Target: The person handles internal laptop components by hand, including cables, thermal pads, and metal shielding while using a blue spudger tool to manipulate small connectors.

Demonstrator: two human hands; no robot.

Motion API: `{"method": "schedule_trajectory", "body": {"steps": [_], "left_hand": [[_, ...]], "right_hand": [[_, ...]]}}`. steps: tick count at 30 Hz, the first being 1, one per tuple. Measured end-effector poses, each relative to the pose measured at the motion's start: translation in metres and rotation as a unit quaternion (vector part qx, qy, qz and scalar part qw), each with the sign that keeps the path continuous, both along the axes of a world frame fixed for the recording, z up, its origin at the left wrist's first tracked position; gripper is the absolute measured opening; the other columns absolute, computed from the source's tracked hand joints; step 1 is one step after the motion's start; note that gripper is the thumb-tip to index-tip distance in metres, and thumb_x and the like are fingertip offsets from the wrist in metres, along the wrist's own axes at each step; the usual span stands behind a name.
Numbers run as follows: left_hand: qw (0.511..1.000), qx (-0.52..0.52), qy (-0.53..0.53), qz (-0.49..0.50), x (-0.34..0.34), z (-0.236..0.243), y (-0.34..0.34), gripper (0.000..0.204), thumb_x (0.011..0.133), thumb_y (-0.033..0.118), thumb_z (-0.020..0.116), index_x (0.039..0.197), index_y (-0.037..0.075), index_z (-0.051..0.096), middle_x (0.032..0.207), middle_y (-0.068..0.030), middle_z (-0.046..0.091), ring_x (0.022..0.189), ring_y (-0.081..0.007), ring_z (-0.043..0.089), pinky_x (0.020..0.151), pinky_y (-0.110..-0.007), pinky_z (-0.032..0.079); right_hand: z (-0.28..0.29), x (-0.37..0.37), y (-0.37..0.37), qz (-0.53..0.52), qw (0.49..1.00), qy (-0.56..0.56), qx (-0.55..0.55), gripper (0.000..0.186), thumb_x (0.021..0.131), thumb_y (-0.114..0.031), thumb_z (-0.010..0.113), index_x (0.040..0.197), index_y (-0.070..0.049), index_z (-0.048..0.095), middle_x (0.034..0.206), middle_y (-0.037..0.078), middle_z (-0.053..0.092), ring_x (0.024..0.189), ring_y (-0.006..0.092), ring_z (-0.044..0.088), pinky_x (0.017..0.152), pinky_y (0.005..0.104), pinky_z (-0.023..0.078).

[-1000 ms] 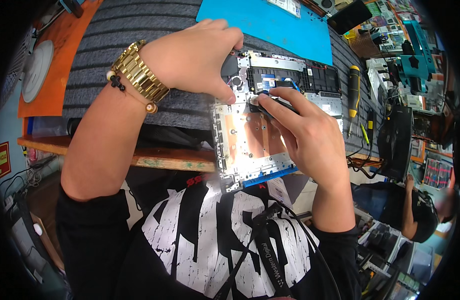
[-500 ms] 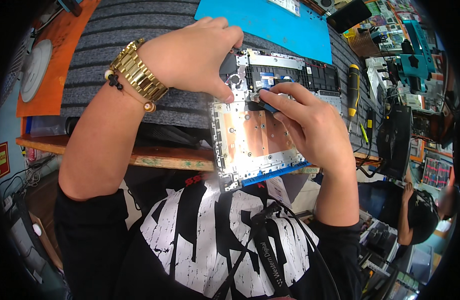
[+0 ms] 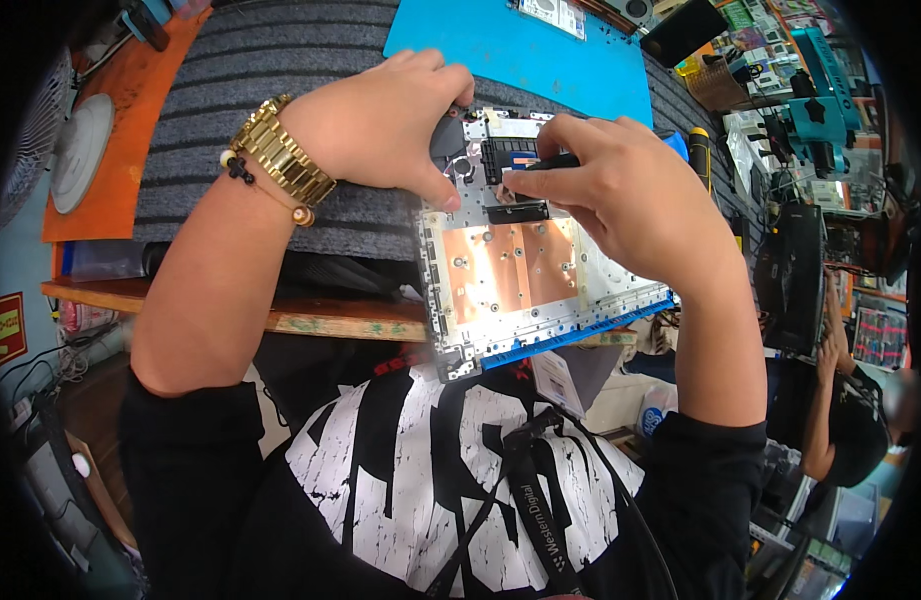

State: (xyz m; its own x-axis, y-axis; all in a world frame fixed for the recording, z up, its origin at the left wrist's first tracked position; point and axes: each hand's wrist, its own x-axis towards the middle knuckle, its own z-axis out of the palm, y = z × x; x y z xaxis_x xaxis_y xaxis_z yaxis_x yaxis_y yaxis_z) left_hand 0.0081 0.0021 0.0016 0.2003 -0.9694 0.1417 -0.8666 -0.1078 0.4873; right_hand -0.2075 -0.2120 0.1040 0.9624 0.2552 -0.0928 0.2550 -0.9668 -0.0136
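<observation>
A stripped laptop chassis (image 3: 461,300) lies tilted at the bench edge, its inside facing up, with copper-coloured sheets (image 3: 486,270) and a blue strip (image 3: 581,342) along its near edge. My left hand (image 3: 381,125) grips its far left corner, the thumb pressed on the metal and the fingers curled over the far side. My right hand (image 3: 621,190) is closed above the chassis's middle, thumb and forefinger pinching a small dark piece (image 3: 556,162) mostly covered by the fingers. Just under those fingertips sits a short black bar (image 3: 519,212) on the metal.
A blue mat (image 3: 501,50) covers part of the grey ribbed bench cloth (image 3: 221,110) beyond the chassis. To the right are a yellow-and-black screwdriver (image 3: 699,160), cables and a black device (image 3: 789,280). A round white lid-like disc (image 3: 83,150) stands at the left. Another person (image 3: 841,420) is at far right.
My right hand has shifted a little up and right, and the black bar beneath it now shows. My left hand keeps its hold on the chassis corner. The view has shifted slightly.
</observation>
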Motion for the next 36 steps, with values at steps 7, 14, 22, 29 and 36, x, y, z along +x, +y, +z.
{"method": "schedule_trajectory", "body": {"steps": [7,14,22,29,36], "left_hand": [[1.0,-0.005,-0.002,0.004,0.0,-0.001,0.0,0.097,0.073,0.042,0.114,0.148,0.004,0.067,0.138,-0.0168,0.07,0.138,-0.0393,0.067,0.113,-0.048,0.061],[1.0,-0.012,-0.004,-0.009,0.003,-0.001,0.002,0.096,0.073,0.04,0.114,0.149,0.003,0.067,0.139,-0.0164,0.07,0.136,-0.0388,0.067,0.114,-0.047,0.061],[1.0,0.001,-0.008,0.004,-0.002,0.003,0.004,0.098,0.073,0.039,0.114,0.152,0.003,0.067,0.141,-0.017,0.071,0.142,-0.0389,0.067,0.119,-0.048,0.06],[1.0,0.011,-0.006,0.011,-0.003,0.006,0.003,0.097,0.073,0.038,0.114,0.152,0.004,0.068,0.141,-0.0169,0.071,0.143,-0.0388,0.067,0.118,-0.048,0.061],[1.0,0.011,-0.001,0.007,-0.006,0.008,0.004,0.098,0.074,0.035,0.114,0.153,0.004,0.066,0.142,-0.017,0.07,0.143,-0.0392,0.066,0.117,-0.047,0.061]], "right_hand": [[-0.002,-0.021,0.007,-0.021,1.0,-0.014,0.006,0.05,0.098,-0.004,0.086,0.143,-0.023,0.091,0.131,0.01,0.078,0.114,0.0354,0.077,0.1,0.0501,0.062],[-0.025,-0.058,0.039,-0.158,0.972,-0.011,0.171,0.055,0.103,0.001,0.079,0.154,-0.017,0.084,0.143,0.017,0.077,0.097,0.0405,0.084,0.084,0.05,0.068],[-0.043,-0.06,0.05,-0.158,0.97,-0.054,0.179,0.04,0.107,-0.013,0.079,0.147,-0.011,0.085,0.15,0.017,0.079,0.114,0.0433,0.085,0.091,0.0535,0.071],[-0.036,-0.055,0.049,-0.152,0.971,-0.028,0.18,0.044,0.106,-0.006,0.078,0.15,-0.012,0.084,0.151,0.016,0.08,0.113,0.0437,0.085,0.092,0.0526,0.07],[-0.033,-0.052,0.047,-0.158,0.969,-0.016,0.189,0.039,0.107,-0.014,0.079,0.145,-0.012,0.085,0.147,0.015,0.081,0.111,0.0438,0.086,0.093,0.0534,0.07]]}}
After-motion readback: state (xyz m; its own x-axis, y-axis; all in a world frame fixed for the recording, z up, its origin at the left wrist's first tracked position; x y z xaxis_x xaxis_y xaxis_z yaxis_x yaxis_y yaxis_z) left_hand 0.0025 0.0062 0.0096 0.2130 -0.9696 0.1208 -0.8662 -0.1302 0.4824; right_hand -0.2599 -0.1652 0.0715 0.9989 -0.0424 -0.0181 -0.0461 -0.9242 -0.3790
